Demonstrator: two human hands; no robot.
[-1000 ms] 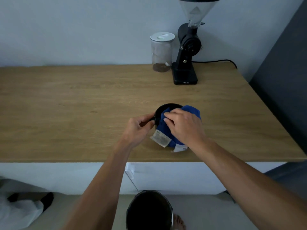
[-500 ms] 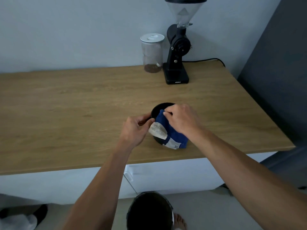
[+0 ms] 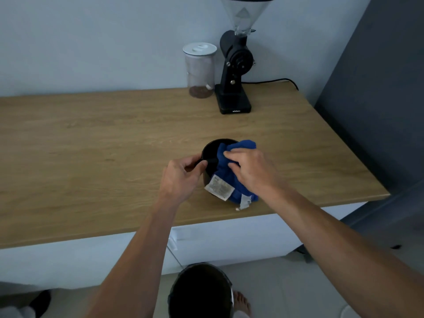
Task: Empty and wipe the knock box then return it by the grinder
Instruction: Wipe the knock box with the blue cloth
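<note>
The black round knock box (image 3: pixel 212 149) stands on the wooden counter (image 3: pixel 91 145), near its front edge. My left hand (image 3: pixel 181 177) grips its left rim. A blue cloth (image 3: pixel 231 177) with white labels is stuffed into the box and hangs over its near side. My right hand (image 3: pixel 251 171) presses on the cloth inside the box. The black grinder (image 3: pixel 234 72) with a clear hopper stands at the back of the counter, well beyond the box.
A clear jar (image 3: pixel 200 70) with a white lid and some beans stands left of the grinder. The grinder's cable (image 3: pixel 275 81) runs right along the wall. A black bin (image 3: pixel 202 292) sits on the floor below me. A dark wall (image 3: pixel 378 88) borders the counter's right end.
My right hand has shifted the cloth around inside the box, and more cloth bulges over the far right rim. My left hand keeps its hold on the rim. The camera moved slightly.
</note>
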